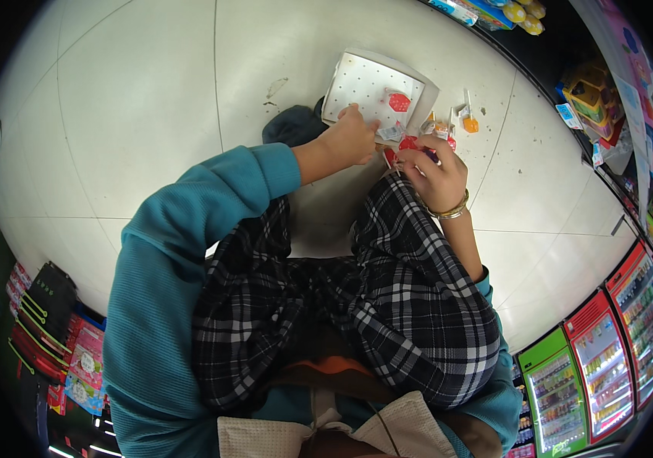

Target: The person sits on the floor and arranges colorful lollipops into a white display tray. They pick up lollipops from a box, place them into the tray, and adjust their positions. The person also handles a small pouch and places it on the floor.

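Note:
A white box point(351, 76) with rows of small holes in its top panel lies on the floor in front of my knees. One red wrapped lollipop point(399, 102) shows on its right part. My left hand point(346, 137) is at the box's near edge, fingertips over the panel; whether it grips the edge is hidden. By the near right corner, the bent fingers of my right hand point(438, 172) close on a red wrapped lollipop point(408, 143), partly covered by them. Another red piece point(390, 157) and a thin white stick show beside these fingers.
Right of the box, an orange lollipop point(470, 123) and several other wrapped lollipops lie on the tiled floor point(149, 109). Stocked shelves point(590, 103) run along the right. Drinks coolers point(601, 355) stand at lower right, bags point(46, 309) at lower left. A dark shoe point(292, 126) sits by the box.

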`<state>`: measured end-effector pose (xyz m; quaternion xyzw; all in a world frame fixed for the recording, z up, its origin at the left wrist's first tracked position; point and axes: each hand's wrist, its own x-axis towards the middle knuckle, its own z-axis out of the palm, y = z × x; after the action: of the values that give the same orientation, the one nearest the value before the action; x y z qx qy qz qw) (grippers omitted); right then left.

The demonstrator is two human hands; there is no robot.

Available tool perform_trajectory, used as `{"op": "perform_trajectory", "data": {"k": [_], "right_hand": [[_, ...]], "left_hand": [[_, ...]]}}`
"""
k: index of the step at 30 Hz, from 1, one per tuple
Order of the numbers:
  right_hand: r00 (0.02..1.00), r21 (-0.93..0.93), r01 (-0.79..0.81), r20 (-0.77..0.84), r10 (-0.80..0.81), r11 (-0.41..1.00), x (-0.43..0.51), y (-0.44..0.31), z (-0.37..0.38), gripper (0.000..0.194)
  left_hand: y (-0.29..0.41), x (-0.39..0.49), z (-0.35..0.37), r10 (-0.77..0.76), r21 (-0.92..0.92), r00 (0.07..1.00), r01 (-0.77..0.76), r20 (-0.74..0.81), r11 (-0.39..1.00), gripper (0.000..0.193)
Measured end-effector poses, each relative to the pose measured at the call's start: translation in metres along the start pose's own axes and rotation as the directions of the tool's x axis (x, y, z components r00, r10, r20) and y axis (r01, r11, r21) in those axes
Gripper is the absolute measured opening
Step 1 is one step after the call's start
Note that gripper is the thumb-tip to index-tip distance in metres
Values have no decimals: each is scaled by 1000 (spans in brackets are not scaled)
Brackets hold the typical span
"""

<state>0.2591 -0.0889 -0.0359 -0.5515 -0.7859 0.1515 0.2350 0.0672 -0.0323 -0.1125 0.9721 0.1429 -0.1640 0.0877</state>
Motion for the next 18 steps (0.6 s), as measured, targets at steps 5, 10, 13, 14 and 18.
{"op": "perform_trajectory", "data": {"k": [5, 10, 13, 14, 18], "right_hand": [[993, 25, 88, -86, -85, 996, 0, -4, -10, 22], [979, 20, 143, -149, -138, 990, 0, -4, -11, 20], [976, 63, 129, -185, -115, 990, 0, -5, -11, 20], [975, 82, 118, -200, -100, 990, 0, -6, -11, 21], [952, 118, 76, -305, -36, 990, 0, -11, -10, 22]], "left_hand": [[3, -2, 13, -18, 7, 994, 19, -106, 1000, 47], [4, 0, 18, -32, -84, 995, 24, -93, 996, 45], [4, 0, 18, -11, -73, 997, 6, -70, 997, 43], [4, -1, 18, -1, -60, 998, -3, -68, 998, 41], [5, -1, 18, 37, 43, 999, -36, -26, 998, 32]]}}
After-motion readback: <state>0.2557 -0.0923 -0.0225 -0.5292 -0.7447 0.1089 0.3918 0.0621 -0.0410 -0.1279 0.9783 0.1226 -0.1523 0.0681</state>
